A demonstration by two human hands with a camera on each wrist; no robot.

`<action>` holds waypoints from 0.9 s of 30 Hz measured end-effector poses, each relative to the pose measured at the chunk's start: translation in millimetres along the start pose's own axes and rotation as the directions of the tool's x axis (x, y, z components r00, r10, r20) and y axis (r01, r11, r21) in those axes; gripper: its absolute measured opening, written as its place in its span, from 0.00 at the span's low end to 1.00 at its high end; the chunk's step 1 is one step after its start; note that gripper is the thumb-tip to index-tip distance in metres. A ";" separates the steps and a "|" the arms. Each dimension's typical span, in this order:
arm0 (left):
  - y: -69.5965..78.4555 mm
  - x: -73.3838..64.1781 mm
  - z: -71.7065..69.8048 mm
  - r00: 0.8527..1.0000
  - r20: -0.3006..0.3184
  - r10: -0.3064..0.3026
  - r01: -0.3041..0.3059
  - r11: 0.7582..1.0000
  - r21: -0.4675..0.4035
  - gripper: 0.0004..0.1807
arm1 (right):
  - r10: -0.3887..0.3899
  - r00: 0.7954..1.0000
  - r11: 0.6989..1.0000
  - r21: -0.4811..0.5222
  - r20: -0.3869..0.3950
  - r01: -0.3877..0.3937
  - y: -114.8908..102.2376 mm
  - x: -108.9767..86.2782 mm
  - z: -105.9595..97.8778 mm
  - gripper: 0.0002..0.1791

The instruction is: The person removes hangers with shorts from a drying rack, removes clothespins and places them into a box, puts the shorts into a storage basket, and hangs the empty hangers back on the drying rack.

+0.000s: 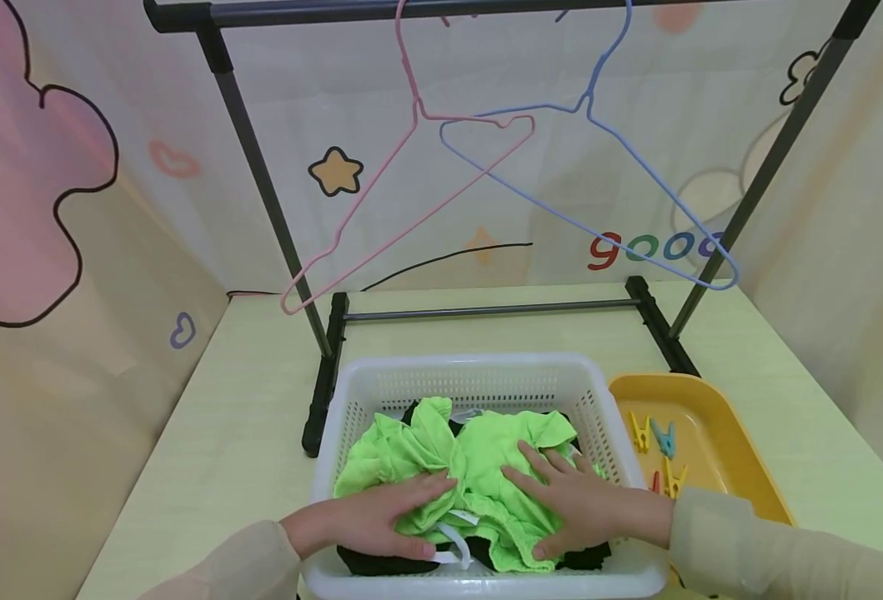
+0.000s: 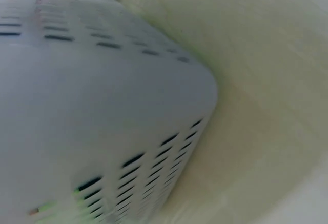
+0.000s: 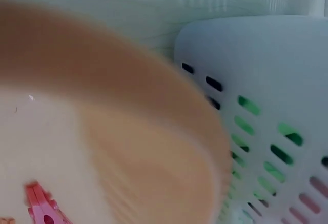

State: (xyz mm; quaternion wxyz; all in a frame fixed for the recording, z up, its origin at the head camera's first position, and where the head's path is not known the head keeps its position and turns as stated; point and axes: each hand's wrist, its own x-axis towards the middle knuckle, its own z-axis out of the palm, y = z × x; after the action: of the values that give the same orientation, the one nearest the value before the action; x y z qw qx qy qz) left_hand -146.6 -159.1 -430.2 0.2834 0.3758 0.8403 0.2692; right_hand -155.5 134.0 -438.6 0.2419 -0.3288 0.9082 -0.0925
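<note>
Bright green cloth (image 1: pixel 479 467) lies bunched in a white perforated basket (image 1: pixel 471 363). My left hand (image 1: pixel 381 518) rests on the cloth's left part, its thumb beside a white hook-shaped piece (image 1: pixel 462 546). On the right part lies my right hand (image 1: pixel 579 504), palm down with fingers spread. Black cloth (image 1: pixel 381 565) shows beneath the green. The left wrist view shows only the basket's outer wall (image 2: pixel 113 96) and the table. Neither hand appears in the wrist views; the right one has the basket wall (image 3: pixel 277 55) and a blurred tray rim (image 3: pixel 154 85).
Behind the basket stands a black rack (image 1: pixel 298 13) with a pink hanger (image 1: pixel 415 100) and a blue hanger (image 1: pixel 589 96). A yellow tray (image 1: pixel 719 442) sits right of the basket, holding clothespins, among them a blue one (image 1: pixel 664 439) and a red one (image 3: pixel 43 203). The table (image 1: pixel 223 442) is pale.
</note>
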 end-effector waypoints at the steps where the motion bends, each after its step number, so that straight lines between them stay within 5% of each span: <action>1: 0.9 -0.7 -1.6 1.000 -0.016 -0.002 0.002 1.000 0.005 0.38 | -0.003 1.000 1.000 -0.004 -0.009 0.003 0.2 -0.2 0.1 0.53; 6: 4.2 -5.7 -12.9 0.987 -0.162 -0.003 0.013 0.998 0.063 0.34 | -0.026 0.998 1.000 -0.010 -0.060 0.026 -0.2 -1.6 -1.0 0.52; 10: 4.4 -10.4 -20.2 0.947 -0.318 0.038 0.043 0.968 0.245 0.30 | -0.037 0.995 0.999 -0.009 -0.096 0.037 -1.0 -4.1 -4.5 0.51; 14: 4.2 -14.9 -23.8 0.887 -0.461 -0.002 0.207 0.896 0.394 0.33 | -0.044 0.990 0.998 0.032 -0.133 0.049 0.2 -8.1 -9.4 0.50; 18: 2.7 -16.6 -23.0 0.841 -0.521 -0.148 0.377 0.850 0.368 0.43 | -0.032 0.990 0.996 0.076 -0.135 0.043 1.1 -11.2 -12.2 0.49; 21: 0.2 -14.3 -19.7 0.840 -0.496 -0.220 0.416 0.848 0.328 0.47 | -0.032 0.990 0.997 0.063 -0.139 0.041 -0.8 -12.5 -12.7 0.50; 27: -2.1 -6.2 -15.2 0.868 -0.439 -0.233 0.398 0.856 0.331 0.49 | -0.094 0.987 0.996 -0.018 -0.132 0.092 -6.1 -13.4 -9.6 0.47</action>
State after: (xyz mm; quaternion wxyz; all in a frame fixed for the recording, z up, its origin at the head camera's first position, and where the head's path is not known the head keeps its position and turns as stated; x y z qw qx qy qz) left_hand -154.5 -168.8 -419.4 0.0691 0.2209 0.9674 0.1031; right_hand -148.0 138.0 -423.2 0.1745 -0.3654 0.9064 -0.1199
